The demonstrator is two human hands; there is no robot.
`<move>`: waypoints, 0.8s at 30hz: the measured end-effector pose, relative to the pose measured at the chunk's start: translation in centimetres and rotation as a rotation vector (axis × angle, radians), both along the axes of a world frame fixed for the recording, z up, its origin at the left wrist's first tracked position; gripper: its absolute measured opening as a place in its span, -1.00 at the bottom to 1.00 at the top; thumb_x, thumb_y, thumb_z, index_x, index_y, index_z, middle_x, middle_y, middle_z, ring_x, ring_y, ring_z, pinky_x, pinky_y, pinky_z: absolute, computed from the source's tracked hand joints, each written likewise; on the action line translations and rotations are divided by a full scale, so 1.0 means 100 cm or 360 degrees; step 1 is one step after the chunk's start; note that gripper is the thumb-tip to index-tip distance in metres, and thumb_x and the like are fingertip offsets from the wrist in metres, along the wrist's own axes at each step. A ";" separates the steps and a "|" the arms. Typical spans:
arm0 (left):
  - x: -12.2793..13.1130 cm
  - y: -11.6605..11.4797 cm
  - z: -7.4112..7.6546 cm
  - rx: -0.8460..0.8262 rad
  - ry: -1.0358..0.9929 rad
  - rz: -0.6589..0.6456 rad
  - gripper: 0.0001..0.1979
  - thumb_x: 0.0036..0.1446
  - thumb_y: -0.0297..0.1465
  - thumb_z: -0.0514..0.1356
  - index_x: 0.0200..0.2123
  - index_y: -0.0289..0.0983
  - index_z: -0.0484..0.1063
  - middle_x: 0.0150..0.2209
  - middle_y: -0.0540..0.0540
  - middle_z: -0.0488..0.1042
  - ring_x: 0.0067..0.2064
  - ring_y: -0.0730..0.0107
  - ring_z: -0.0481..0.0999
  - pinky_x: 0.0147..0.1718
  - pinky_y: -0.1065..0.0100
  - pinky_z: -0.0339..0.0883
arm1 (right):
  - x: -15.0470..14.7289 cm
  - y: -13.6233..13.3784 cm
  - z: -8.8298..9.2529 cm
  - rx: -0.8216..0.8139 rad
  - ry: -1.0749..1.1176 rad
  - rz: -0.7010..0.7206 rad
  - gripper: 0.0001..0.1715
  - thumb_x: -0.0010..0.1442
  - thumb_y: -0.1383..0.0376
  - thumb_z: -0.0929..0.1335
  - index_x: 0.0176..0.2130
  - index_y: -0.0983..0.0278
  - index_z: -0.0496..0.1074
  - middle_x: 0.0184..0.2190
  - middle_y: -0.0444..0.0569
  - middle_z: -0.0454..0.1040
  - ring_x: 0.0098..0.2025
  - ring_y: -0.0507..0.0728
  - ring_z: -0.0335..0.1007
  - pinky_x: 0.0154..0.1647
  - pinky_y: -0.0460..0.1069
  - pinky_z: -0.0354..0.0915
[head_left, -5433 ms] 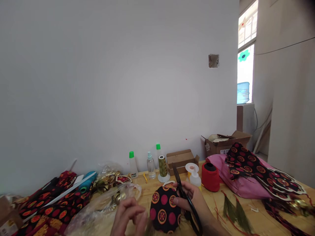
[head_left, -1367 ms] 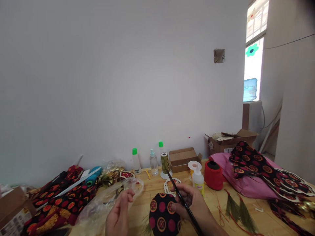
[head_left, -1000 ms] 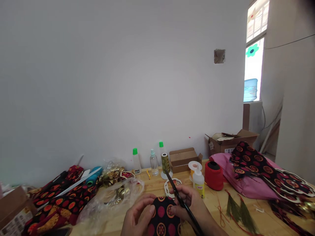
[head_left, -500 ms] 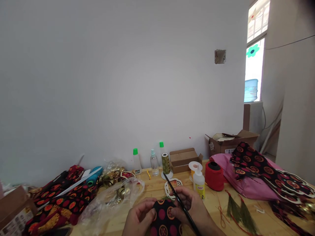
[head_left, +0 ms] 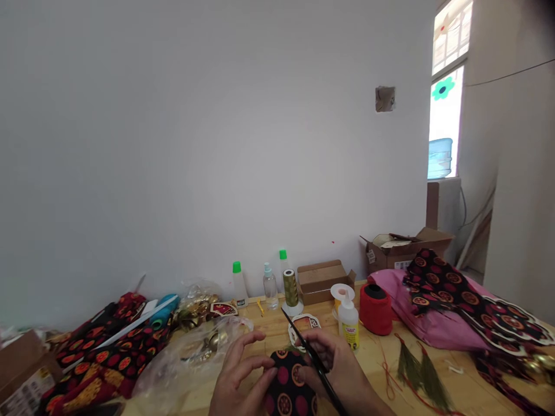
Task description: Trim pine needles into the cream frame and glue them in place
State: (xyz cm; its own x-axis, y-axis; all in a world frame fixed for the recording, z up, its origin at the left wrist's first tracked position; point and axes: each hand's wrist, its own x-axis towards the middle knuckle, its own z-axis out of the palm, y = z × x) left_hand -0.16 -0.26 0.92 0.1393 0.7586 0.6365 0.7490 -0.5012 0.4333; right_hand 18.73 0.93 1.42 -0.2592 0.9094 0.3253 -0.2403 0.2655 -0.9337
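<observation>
Low in the middle of the view, my left hand [head_left: 243, 375] touches the left edge of a black fabric piece with red and orange circles [head_left: 289, 384], thumb on it and the other fingers spread. My right hand [head_left: 336, 367] pinches the piece's right edge and also grips black scissors [head_left: 310, 358], whose blades point up and to the left. Both hands hover just above the wooden table [head_left: 381, 370].
Behind the hands stand a white glue bottle [head_left: 348, 323], a red thread cone [head_left: 375, 308], a gold spool [head_left: 290, 289], green-capped bottles [head_left: 236, 283] and a small cardboard box [head_left: 321, 279]. A clear plastic bag [head_left: 191, 358] and patterned cloth [head_left: 99, 352] lie left; pink and patterned fabric [head_left: 437, 312] and green tassels [head_left: 416, 372] right.
My left hand came from the left, away from the plastic bag, onto the fabric piece and now opens its fingers over it. The right hand stays on the piece with the scissors.
</observation>
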 end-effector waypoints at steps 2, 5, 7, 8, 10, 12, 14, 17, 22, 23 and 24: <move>-0.003 0.002 -0.002 0.0113 0.0090 -0.0011 -0.84 -0.05 -0.26 0.14 -0.51 -0.14 0.49 -0.15 -0.17 0.43 -0.08 0.16 0.40 -0.14 0.11 0.32 | 0.000 -0.001 0.001 0.0022 -0.0016 0.0005 -0.66 -0.27 0.54 0.34 -0.37 0.33 0.37 -0.55 -0.17 0.38 -0.51 -0.01 0.25 -0.49 -0.14 0.14; -0.005 0.005 -0.004 0.0189 0.0211 -0.0013 -0.86 -0.03 -0.30 0.12 -0.51 -0.12 0.47 -0.17 -0.14 0.45 -0.09 0.14 0.41 -0.12 0.00 0.28 | 0.000 -0.003 0.001 0.0079 -0.0065 0.0012 -0.65 -0.25 0.54 0.34 -0.36 0.32 0.37 -0.54 -0.17 0.37 -0.50 0.01 0.27 -0.50 -0.13 0.15; -0.004 0.004 -0.004 0.0186 0.0247 0.0001 -0.87 -0.01 -0.33 0.10 -0.49 -0.11 0.44 -0.17 -0.12 0.46 -0.08 0.15 0.40 -0.05 -0.10 0.15 | 0.000 -0.004 -0.002 0.0116 -0.0109 -0.0002 -0.65 -0.25 0.54 0.33 -0.35 0.31 0.37 -0.54 -0.17 0.37 -0.49 0.02 0.28 -0.49 -0.12 0.17; -0.004 0.004 -0.003 0.0166 0.0261 -0.0012 -0.87 0.00 -0.34 0.08 -0.48 -0.11 0.43 -0.17 -0.11 0.46 -0.08 0.15 0.39 -0.02 -0.14 0.09 | 0.000 -0.004 -0.003 0.0130 -0.0126 -0.0007 -0.65 -0.24 0.55 0.33 -0.35 0.31 0.38 -0.54 -0.17 0.37 -0.49 0.02 0.29 -0.48 -0.12 0.18; -0.003 0.003 -0.001 0.0095 0.0269 -0.0081 -0.87 0.01 -0.35 0.07 -0.48 -0.12 0.41 -0.19 -0.10 0.46 -0.08 0.16 0.39 -0.01 -0.15 0.05 | 0.000 -0.003 -0.005 0.0147 -0.0124 -0.0029 -0.65 -0.23 0.55 0.32 -0.34 0.31 0.37 -0.52 -0.15 0.39 -0.48 0.03 0.31 -0.47 -0.11 0.20; -0.002 0.001 0.001 -0.0008 0.0203 -0.0138 -0.87 0.01 -0.33 0.06 -0.51 -0.14 0.38 -0.21 -0.10 0.46 -0.08 0.17 0.39 -0.05 -0.06 0.17 | 0.001 -0.002 -0.005 0.0136 -0.0069 -0.0085 -0.64 -0.22 0.54 0.32 -0.33 0.30 0.37 -0.50 -0.14 0.41 -0.45 0.03 0.33 -0.44 -0.11 0.22; -0.003 -0.001 0.001 -0.0059 0.0001 -0.0089 -0.85 0.02 -0.32 0.05 -0.52 -0.17 0.35 -0.21 -0.12 0.45 -0.07 0.19 0.38 -0.11 0.09 0.27 | 0.003 0.000 0.000 0.0093 0.0005 -0.0147 -0.65 -0.23 0.54 0.33 -0.35 0.29 0.36 -0.53 -0.17 0.40 -0.47 0.02 0.32 -0.45 -0.12 0.22; -0.006 -0.003 -0.001 -0.0042 -0.0381 0.0063 -0.84 0.04 -0.30 0.03 -0.51 -0.18 0.31 -0.20 -0.12 0.45 -0.07 0.23 0.39 -0.13 0.20 0.29 | 0.006 0.001 0.010 0.0023 0.0088 -0.0223 -0.66 -0.27 0.53 0.36 -0.38 0.30 0.38 -0.63 -0.25 0.31 -0.54 -0.02 0.26 -0.50 -0.14 0.20; -0.004 -0.005 0.004 0.0288 -0.0296 -0.0108 -0.98 -0.01 -0.39 0.13 -0.47 -0.15 0.34 -0.46 0.06 0.51 -0.28 0.42 0.50 -0.16 0.42 0.30 | 0.011 0.002 0.018 -0.0115 0.0183 -0.0334 -0.67 -0.31 0.48 0.41 -0.40 0.32 0.42 -0.67 -0.27 0.28 -0.59 -0.05 0.18 -0.57 -0.16 0.14; -0.002 -0.006 0.007 0.0383 -0.0176 -0.0202 -0.96 -0.03 -0.42 0.16 -0.47 -0.15 0.34 -0.49 0.09 0.50 -0.34 0.48 0.50 -0.15 0.46 0.28 | 0.012 0.002 0.018 -0.0144 0.0211 -0.0353 -0.66 -0.32 0.47 0.42 -0.40 0.32 0.42 -0.67 -0.27 0.28 -0.60 -0.05 0.18 -0.58 -0.16 0.13; -0.001 -0.006 0.010 0.0461 -0.0058 -0.0287 -0.93 -0.05 -0.45 0.17 -0.47 -0.15 0.33 -0.51 0.12 0.49 -0.38 0.52 0.49 -0.14 0.48 0.26 | 0.013 0.002 0.018 -0.0165 0.0238 -0.0371 -0.65 -0.33 0.46 0.43 -0.40 0.33 0.41 -0.68 -0.28 0.28 -0.61 -0.05 0.17 -0.59 -0.16 0.12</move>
State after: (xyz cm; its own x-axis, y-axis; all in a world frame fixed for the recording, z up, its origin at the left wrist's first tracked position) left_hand -0.25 -0.83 1.90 0.2279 0.5106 0.8290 0.6237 -0.7304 0.2784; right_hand 20.06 1.17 3.26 0.0041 0.9692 0.2462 -0.3211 0.2344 -0.9176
